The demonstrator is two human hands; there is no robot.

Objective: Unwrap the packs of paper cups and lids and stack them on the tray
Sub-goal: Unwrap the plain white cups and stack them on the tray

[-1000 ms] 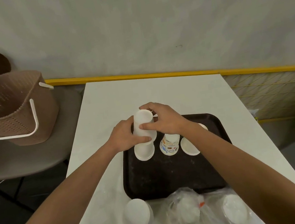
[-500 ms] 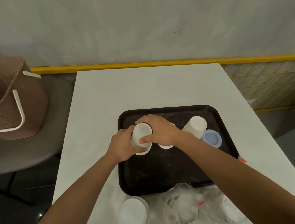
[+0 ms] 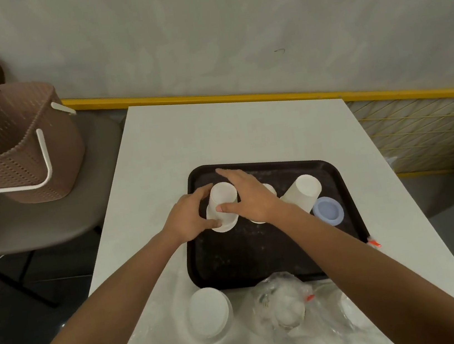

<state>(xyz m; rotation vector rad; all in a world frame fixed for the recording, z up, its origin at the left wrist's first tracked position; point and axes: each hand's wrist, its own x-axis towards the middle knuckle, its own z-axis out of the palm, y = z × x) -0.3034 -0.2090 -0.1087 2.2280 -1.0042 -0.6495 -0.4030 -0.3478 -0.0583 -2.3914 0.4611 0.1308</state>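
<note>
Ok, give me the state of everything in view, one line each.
Left hand, grips left cups.
Right hand, fingers straight, thumb on left cups.
Left cups, upside down on tray.
Right cups, upside down on tray.
Blue lid, flat on tray.
Lid pack, looks wrapped, on table.
Wrap, crumpled, on table.
Basket, upright, on chair.

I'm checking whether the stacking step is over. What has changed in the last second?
The white cup stack was lowered and now stands on the tray. The right hand opened and is letting go, with only its thumb at the cup wall. The left hand still grips the stack. The other cups, blue lid and wrapped packs stayed put.
</note>
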